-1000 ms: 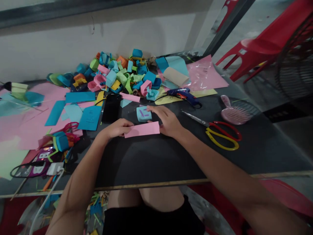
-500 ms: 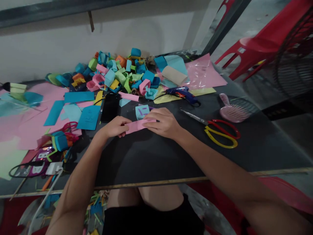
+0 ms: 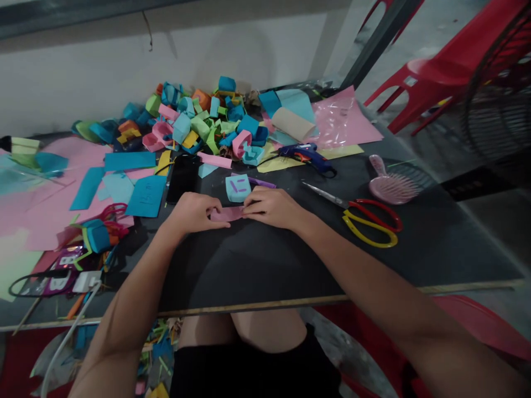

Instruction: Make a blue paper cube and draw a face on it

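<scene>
Between my hands is a pink paper strip [image 3: 229, 214], bent into a curve close above the dark tabletop. My left hand [image 3: 194, 212] is closed on its left end, thumb and fingers curled round it. The right end is pinched in the fingertips of my right hand [image 3: 274, 207]. Just beyond the strip sits a small light-blue paper piece [image 3: 238, 189] with purple marks. A purple pen-like stick [image 3: 263, 183] lies beside it, partly behind my right hand. Behind my left hand rests a black phone [image 3: 182, 178].
Folded paper pieces [image 3: 199, 121] are heaped against the wall. A blue glue gun [image 3: 309, 157], scissors [image 3: 369, 220] and a pink hairbrush [image 3: 390, 185] lie to the right. Blue paper rectangles [image 3: 145, 196] and a white charger [image 3: 87, 281] are at left. A fan [image 3: 498, 94] stands at far right.
The pink strip has gone from nearly flat to curved, its left end turned in by my left hand. My right hand has shifted slightly; the light-blue piece is now less covered.
</scene>
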Demonstrator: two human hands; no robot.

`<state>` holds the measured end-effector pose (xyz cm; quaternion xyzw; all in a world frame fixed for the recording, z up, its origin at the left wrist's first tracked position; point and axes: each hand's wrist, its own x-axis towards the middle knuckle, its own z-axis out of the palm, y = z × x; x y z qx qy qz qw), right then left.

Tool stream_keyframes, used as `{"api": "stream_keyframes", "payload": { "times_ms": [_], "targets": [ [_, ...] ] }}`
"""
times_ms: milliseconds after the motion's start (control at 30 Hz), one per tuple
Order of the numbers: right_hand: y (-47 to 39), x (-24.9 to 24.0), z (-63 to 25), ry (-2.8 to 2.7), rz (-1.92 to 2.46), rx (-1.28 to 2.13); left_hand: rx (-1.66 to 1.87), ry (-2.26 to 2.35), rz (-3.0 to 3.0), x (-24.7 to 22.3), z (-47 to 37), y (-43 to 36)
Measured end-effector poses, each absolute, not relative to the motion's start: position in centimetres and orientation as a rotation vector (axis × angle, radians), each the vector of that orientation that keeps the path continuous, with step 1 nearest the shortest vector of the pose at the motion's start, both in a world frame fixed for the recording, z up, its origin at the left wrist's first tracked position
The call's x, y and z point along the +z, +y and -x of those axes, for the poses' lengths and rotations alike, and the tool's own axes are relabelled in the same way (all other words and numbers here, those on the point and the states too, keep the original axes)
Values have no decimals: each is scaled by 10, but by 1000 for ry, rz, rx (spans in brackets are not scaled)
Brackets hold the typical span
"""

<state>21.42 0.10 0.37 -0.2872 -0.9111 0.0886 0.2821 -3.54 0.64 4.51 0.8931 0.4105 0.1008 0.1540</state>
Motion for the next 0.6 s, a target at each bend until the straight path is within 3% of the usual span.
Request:
{"api": "stream_keyframes", "payload": {
  "times_ms": [133,600],
  "targets": [
    [2,6,-218,-2445,868,250,124,1190,-2641,38,28,5],
    [6,1,-223,-2469,935,438,132,1196,-2631,29,30,10]
  ]
}}
